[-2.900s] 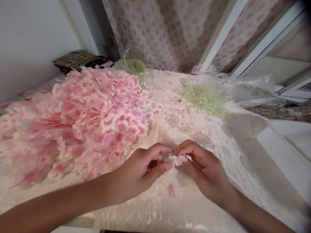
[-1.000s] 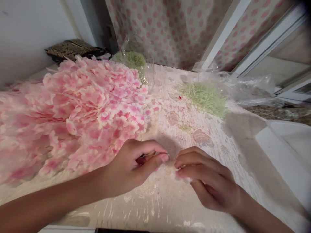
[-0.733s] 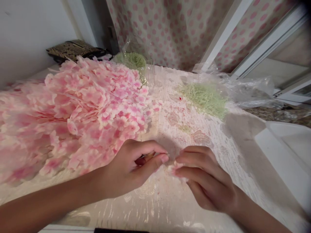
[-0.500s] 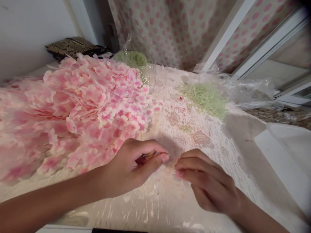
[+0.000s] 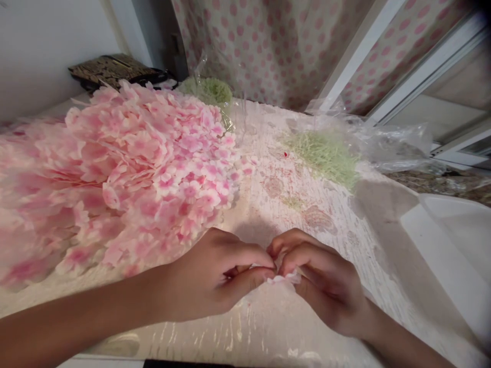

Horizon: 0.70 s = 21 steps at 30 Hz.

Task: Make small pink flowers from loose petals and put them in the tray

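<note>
We are pinching one small pale pink fabric blossom [image 5: 283, 279] between our two hands, toward the near edge of the desk [image 5: 330, 225] and about midway along it. Our left hand [image 5: 215, 276] and right hand [image 5: 322, 281] are meeting at the fingertips, both closed narrowly on the blossom. Most of it is disappearing behind our fingers, with only a pale frill showing below them.

Just beside the left hand, one large heap of matching blossoms [image 5: 134, 168] is spreading over the left half of the desk, far too many to count. Two tufts of pale green fibre are lying toward the far edge. One tuft [image 5: 206, 91] is sitting in a clear plastic bag [image 5: 230, 120] behind the heap, and the other [image 5: 321, 156] is lying loose on the desk, with a second clear plastic bag [image 5: 391, 147] crumpling beyond it at the far right corner. One tiny red speck [image 5: 285, 154] is lying just left of the loose tuft. Past the far left corner, one dark patterned pouch [image 5: 111, 69] is resting behind the heap, and a pink polka-dot curtain [image 5: 268, 51] is hanging along the far side.
</note>
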Available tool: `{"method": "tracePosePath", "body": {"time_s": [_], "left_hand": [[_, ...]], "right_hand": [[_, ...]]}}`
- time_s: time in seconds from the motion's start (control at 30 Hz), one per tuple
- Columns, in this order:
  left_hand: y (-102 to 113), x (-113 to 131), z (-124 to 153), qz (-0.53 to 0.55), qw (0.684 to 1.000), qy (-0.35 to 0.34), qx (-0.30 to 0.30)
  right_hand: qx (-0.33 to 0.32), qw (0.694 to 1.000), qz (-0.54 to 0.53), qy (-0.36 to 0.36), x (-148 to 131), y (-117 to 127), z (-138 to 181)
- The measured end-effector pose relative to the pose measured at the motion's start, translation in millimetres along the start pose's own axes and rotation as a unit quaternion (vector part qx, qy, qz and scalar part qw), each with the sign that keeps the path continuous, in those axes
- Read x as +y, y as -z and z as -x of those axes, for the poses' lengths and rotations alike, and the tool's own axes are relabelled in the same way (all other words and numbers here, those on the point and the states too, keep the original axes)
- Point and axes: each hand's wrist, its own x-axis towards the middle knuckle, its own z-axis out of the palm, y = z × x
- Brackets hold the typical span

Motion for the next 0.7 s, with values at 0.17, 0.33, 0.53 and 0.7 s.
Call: {"method": "tracePosePath", "body": {"time_s": [0.17, 0.33, 0.53, 0.7], "left_hand": [[-0.9, -2.9, 1.4, 0.016, 1.0, 0.003, -0.026], [-1.1, -2.6, 0.6, 0.009, 0.999, 0.006, -0.034], [-0.1, -0.2, -0.9, 0.043, 0.999, -0.004, -0.032], [-2.0, -2.3, 0.7, -0.012, 0.999, -0.052, 0.001]], "right_hand": [[-0.006, 1.0, -0.013, -0.014, 1.4, -1.1, 1.1], [-0.017, 1.0, 0.003, -0.014, 1.7, -1.2, 0.7], [-0.027, 1.0, -0.013, -0.007, 0.8, 0.1, 2.6], [-0.029, 0.999, 0.023, 0.006, -0.3, 0.2, 3.6]]}}
